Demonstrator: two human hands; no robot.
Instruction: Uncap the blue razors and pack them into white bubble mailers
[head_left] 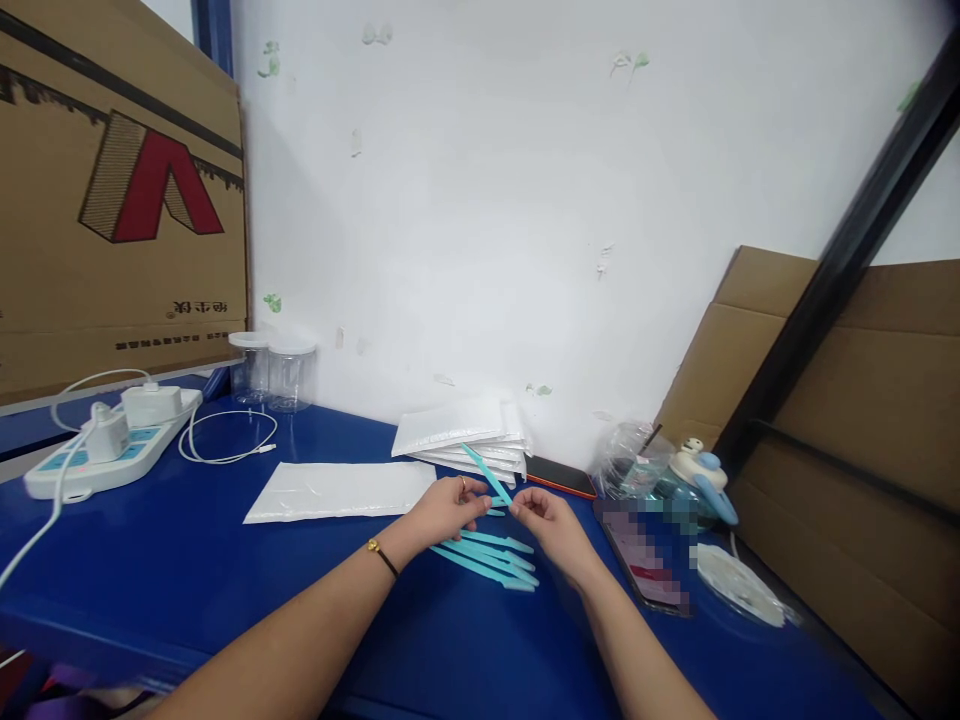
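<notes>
Pinching one teal stick (486, 473) between both hands, left hand (448, 508) and right hand (546, 520); it slants up-left, above the sticks (491, 558) on the desk (187, 560).

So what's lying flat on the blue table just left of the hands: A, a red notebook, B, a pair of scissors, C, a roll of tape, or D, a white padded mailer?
D: a single white mailer lies flat on the table beside the left hand, which with the right hand holds a teal stick.
</notes>
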